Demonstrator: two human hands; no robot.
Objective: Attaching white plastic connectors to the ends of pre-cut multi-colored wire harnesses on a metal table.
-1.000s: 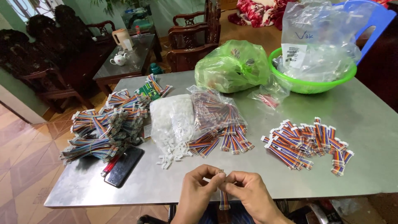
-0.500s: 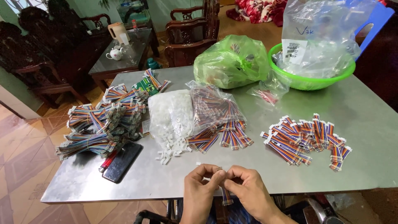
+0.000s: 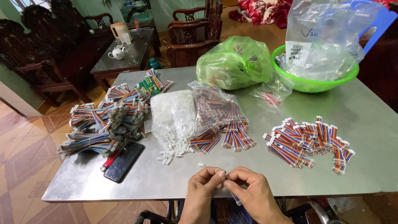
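Both hands, left hand [image 3: 203,188] and right hand [image 3: 253,193], are pinching a light, floppy ribbon cable [image 3: 235,199] at the surface's [image 3: 166,178] near edge; the grip is clamping its stiffer connector end.

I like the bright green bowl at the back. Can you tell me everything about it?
The green bowl looks like shiny plastic, round with a thick rolled rim. It stands upright at the far right of the metal table. A big clear plastic bag with a white label sits in it and rises well above the rim. A green bag lies just to its left.
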